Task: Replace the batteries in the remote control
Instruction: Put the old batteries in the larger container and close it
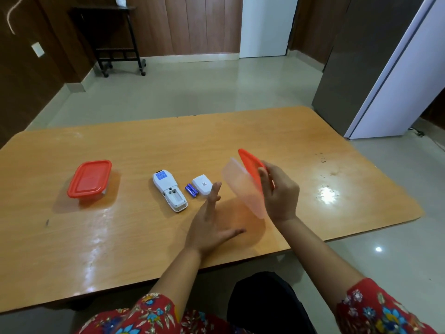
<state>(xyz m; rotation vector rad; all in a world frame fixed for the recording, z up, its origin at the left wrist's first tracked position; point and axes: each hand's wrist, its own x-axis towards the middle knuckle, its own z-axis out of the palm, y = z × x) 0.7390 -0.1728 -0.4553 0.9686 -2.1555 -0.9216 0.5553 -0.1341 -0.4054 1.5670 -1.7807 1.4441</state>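
I see a wooden table with a lidded red-topped container on its left. My right hand grips a clear tub and its orange lid, tilted in the air. My left hand is spread flat, empty. The white remote control lies face down, battery bay bare; beside it, two blue batteries and the cover.

White remote lies face-down, compartment open; two blue batteries beside it.
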